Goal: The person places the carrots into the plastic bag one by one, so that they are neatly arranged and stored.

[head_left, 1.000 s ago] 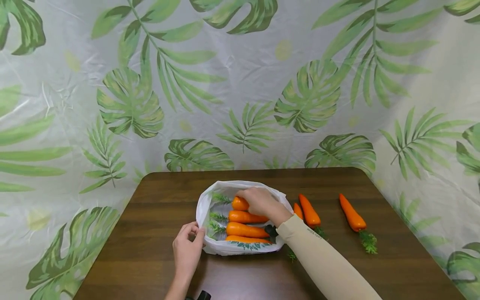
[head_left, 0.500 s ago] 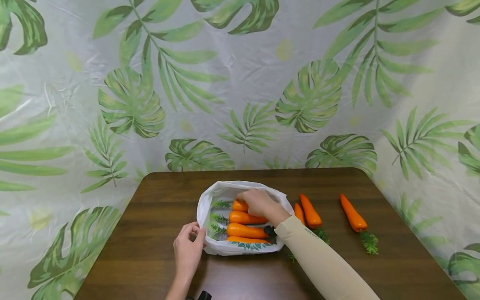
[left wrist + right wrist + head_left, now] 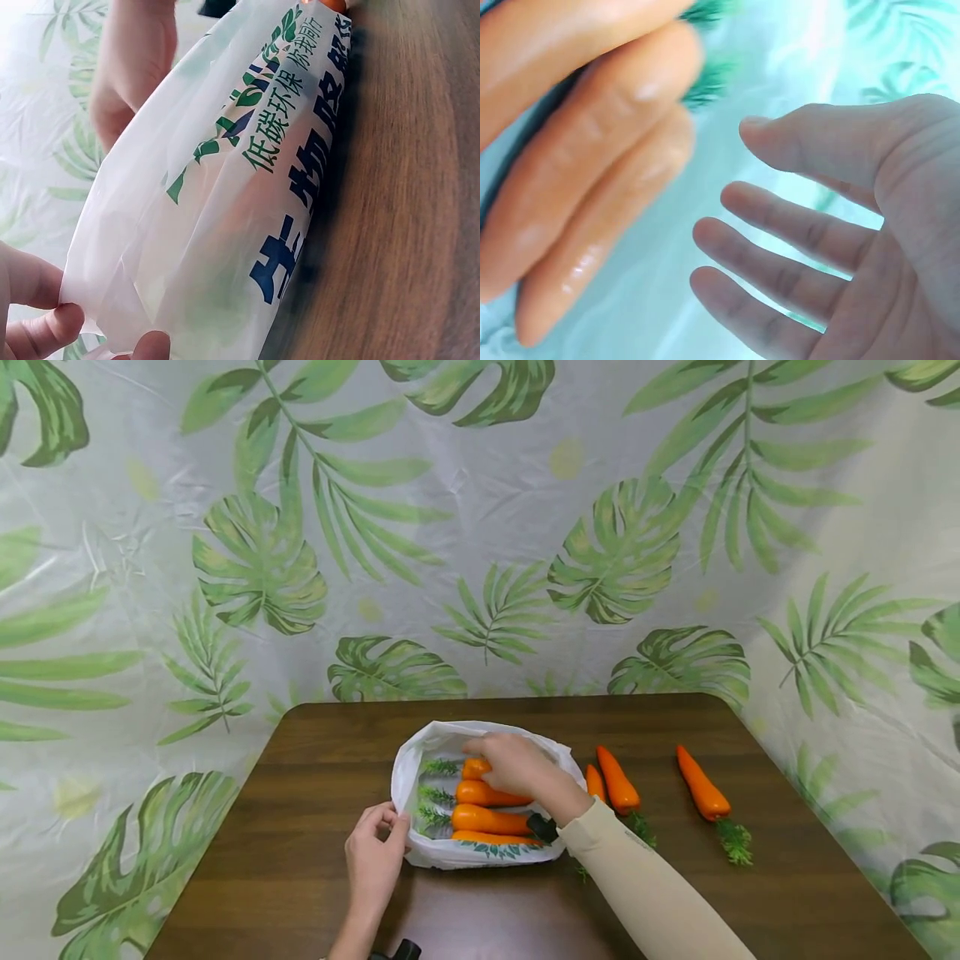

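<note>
A white plastic bag with green and blue print lies on the table, its mouth held wide. Several orange carrots with green tops lie side by side inside, tops to the left. My left hand pinches the bag's left rim; in the left wrist view its fingers and thumb grip the thin plastic. Over the far part of the bag's mouth is my right hand, partly covering the farthest carrot. The right wrist view shows this hand with fingers spread, holding nothing, apart from the carrots.
On the brown wooden table, right of the bag, lie a carrot and another partly hidden carrot by the right sleeve. One more carrot lies farther right. A leaf-patterned sheet hangs behind the table.
My right hand has shifted slightly left and away from the farthest carrot inside the bag. My left hand keeps its grip on the rim.
</note>
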Demonstrator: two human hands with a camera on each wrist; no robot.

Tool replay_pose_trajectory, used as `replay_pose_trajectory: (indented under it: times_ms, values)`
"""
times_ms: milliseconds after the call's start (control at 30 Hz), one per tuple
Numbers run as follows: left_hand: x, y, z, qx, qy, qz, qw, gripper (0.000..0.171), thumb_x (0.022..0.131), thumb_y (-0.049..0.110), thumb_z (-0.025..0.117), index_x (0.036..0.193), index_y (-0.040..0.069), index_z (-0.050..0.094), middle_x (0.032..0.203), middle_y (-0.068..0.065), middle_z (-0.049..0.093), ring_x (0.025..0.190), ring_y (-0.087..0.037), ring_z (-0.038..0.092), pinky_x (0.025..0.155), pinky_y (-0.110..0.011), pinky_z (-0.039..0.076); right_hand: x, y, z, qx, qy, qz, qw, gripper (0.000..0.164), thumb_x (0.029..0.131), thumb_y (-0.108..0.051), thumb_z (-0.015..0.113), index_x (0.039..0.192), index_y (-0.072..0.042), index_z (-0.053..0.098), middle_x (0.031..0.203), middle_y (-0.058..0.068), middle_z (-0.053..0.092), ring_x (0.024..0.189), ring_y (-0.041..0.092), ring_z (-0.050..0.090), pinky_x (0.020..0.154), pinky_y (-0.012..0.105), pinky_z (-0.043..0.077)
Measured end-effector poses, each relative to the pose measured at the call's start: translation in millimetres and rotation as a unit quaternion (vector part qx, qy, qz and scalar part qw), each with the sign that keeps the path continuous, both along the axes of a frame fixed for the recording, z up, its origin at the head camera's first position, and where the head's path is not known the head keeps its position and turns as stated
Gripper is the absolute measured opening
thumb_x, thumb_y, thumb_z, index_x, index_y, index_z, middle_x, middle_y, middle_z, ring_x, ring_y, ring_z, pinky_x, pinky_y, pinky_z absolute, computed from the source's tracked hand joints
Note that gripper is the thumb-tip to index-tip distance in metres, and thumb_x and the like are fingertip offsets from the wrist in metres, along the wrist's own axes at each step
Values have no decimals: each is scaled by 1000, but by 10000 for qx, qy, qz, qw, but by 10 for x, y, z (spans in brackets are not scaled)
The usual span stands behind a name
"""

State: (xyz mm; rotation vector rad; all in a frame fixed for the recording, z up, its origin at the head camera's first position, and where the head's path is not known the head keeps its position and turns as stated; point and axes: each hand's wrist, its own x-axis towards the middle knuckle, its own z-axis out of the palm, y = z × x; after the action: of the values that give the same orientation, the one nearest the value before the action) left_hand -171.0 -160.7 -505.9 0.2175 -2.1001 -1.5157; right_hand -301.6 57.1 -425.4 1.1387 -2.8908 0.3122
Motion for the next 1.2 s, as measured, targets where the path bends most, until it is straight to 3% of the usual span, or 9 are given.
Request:
replay_pose_trajectory:
  times_ms: [133,333,500,633,800,1100,1200]
  values:
    - [-8,4,0,-55,56,12,10000,23,89,3,71,70,9,60,110,-9,71,80,-22,64,48,-26,60,140,91,154,-312,-108,-19,9995,43,94,-17,71,135,-23,63,127,-1,66,110,19,63,88,36,58]
    - [-1,13,11,-88,119,25,9999,22,88,3,71,70,9,60,109,-10,71,80,-21,65,48,-26,60,281,286,268,-779,-360,-398,9955,47,93,-21,73,139,-26,60,129,-1,65,110,19,64,79,36,59]
    - [-11,17,0,-95,91,34,9999,22,88,2,72,70,9,60,109,-9,71,78,-20,65,47,-26,60,343,456,335,-1103,-282,-691,9911,48,91,-19,75,137,-24,61,121,-2,65,93,18,65,66,31,56]
    - [-13,25,-2,-100,55,42,9999,23,88,3,72,70,9,60,109,-9,71,79,-20,65,47,-26,60,370,610,361,-1315,-92,-827,9878,49,90,-19,76,137,-22,62,118,1,66,89,18,64,63,30,53]
    - [-12,30,-8,-64,4,48,10000,24,88,3,72,69,10,60,109,-8,71,83,-21,66,48,-28,60,400,821,372,-1485,155,-904,9847,49,89,-18,77,136,-23,62,121,3,66,98,21,63,72,38,58]
    - [-6,34,-16,-190,88,127,9997,23,87,2,72,69,9,60,107,-9,71,75,-17,66,48,-24,59,446,1257,348,-1650,285,-1626,9724,50,89,-20,78,136,-26,62,117,-1,65,94,22,64,62,36,55]
    - [-5,36,-17,-297,113,180,9993,24,87,2,73,68,10,60,106,-8,72,71,-15,66,47,-22,58,468,1429,321,-1690,327,-1793,9686,50,89,-21,78,136,-25,62,120,1,65,97,24,64,65,40,56]
